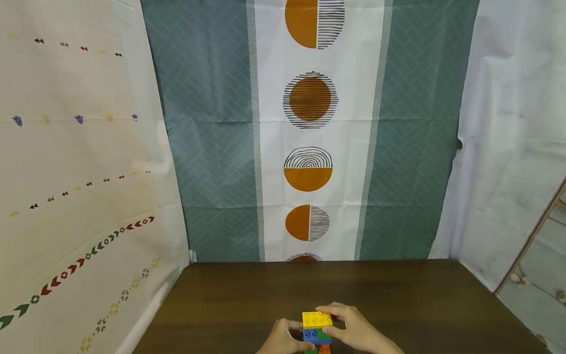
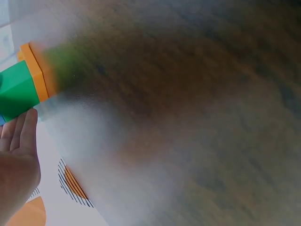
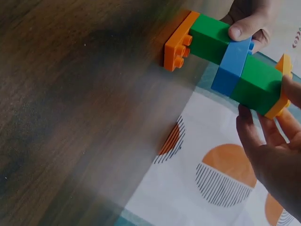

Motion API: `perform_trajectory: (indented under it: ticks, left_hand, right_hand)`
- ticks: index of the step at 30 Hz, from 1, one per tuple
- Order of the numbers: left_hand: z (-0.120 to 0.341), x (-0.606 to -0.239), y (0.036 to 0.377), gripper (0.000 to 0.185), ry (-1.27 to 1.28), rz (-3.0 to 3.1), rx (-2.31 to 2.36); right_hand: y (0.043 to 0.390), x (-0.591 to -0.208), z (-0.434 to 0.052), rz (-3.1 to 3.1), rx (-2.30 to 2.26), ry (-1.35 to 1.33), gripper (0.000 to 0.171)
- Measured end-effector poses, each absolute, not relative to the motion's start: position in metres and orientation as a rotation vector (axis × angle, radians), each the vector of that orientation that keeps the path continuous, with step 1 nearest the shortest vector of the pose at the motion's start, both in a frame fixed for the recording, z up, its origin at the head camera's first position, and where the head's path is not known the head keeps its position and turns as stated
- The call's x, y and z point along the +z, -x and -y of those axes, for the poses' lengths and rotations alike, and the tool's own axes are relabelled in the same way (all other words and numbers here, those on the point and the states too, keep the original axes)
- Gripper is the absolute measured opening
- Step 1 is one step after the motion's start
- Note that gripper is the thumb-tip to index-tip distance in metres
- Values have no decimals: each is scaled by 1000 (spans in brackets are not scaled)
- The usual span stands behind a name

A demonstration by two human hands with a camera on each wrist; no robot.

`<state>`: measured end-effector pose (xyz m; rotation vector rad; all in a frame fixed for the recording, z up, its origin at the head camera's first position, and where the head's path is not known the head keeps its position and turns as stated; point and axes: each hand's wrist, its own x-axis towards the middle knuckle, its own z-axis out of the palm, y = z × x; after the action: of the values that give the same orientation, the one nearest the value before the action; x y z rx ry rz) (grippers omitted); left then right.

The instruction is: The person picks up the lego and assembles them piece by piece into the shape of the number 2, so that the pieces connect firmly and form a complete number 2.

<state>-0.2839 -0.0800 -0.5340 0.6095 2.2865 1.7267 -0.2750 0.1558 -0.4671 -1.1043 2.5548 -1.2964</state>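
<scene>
A stack of toy building blocks stands between my two hands, in front of me over the table. On top is a yellow block [image 1: 313,320]. Below it come a green block [image 3: 259,84], a blue block [image 3: 230,68], another green block [image 3: 210,37] and a flat orange block [image 3: 178,44] at the bottom. My left hand [image 1: 283,338] grips the lower part, its thumb pressed near where the blue and lower green blocks meet. Fingers and thumb of my right hand [image 1: 355,328] hold the yellow block and the green one under it.
A dark wooden table [image 1: 221,295] spreads beneath the hands. Behind it hangs a green and white cloth [image 1: 212,147] with orange circles. Patterned cloth [image 1: 79,162] hangs along the left side, and a pale cloth [image 1: 499,196] along the right.
</scene>
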Motion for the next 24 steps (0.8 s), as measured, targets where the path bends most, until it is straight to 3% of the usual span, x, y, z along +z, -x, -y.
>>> perform_trajectory:
  ticks: [6,14,24]
  left_hand:
    - [79,-537,282,25,-514,-2212,1765]
    - [79,-519,287,27,-589,-2219,1673]
    - [73,-502,291,55,-707,-2369,1662]
  right_hand:
    - [278,-471,-157,-2568,-1286,1119,44]
    - [284,-465,-156,-2546,-1351,979,44]
    - [311,-449,-149,-2526,-1536,846,45]
